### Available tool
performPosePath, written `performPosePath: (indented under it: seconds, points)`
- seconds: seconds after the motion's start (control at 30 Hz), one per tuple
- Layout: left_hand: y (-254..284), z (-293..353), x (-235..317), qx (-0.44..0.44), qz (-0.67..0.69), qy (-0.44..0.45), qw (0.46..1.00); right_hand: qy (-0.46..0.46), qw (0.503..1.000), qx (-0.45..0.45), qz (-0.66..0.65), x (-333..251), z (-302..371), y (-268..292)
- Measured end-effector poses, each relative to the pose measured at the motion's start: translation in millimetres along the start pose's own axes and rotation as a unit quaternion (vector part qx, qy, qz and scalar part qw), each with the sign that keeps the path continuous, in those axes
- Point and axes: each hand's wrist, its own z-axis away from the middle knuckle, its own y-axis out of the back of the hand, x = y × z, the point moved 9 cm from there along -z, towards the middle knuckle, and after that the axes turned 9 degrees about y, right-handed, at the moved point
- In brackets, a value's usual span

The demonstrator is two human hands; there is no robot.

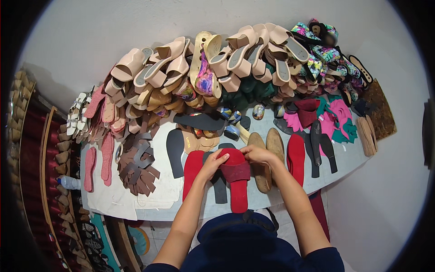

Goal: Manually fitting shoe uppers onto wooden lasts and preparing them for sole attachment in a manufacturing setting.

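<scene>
A red slide sandal (239, 197) with a darker red strap (236, 173) is held up over the near edge of the table. My left hand (213, 166) grips its left side near the rounded far end, thumb on top. On the opposite side, my right hand (256, 155) pinches the edge of that same end with its fingers bent. Under and beside my hands lie a red insole (193, 170), a dark grey sole piece (220, 189) and two wooden shoe lasts (275, 144). Another red insole (296, 156) rests right of the lasts.
Beige heeled sandals (240, 56) are heaped along the table's (108, 199) far side, with patterned ones (326, 54) at the right. Brown strap pieces (138, 170) and pink insoles (107, 158) lie left. Pink and green cutouts (340, 113) lie right. A rack of lasts (63, 172) stands left.
</scene>
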Motion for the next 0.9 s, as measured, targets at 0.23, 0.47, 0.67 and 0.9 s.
performPosePath:
  seconds: [0.23,0.47,0.67,0.9]
  points:
    - [0.7,0.8,9.9,-0.01,0.002,-0.011,1.0,-0.026,0.999,-0.036,0.004,-8.6,1.6,7.9]
    - [6.1,2.2,7.3,0.001,0.008,-0.016,1.0,-0.041,0.997,0.032,0.049,-18.0,2.8,9.0]
    - [6.8,0.9,4.5,0.005,0.017,-0.014,1.0,-0.066,0.993,0.092,0.034,-13.2,7.1,11.7]
    - [8.6,-0.9,1.9,0.003,0.023,-0.017,1.0,-0.059,0.991,0.118,0.023,-6.2,3.5,12.3]
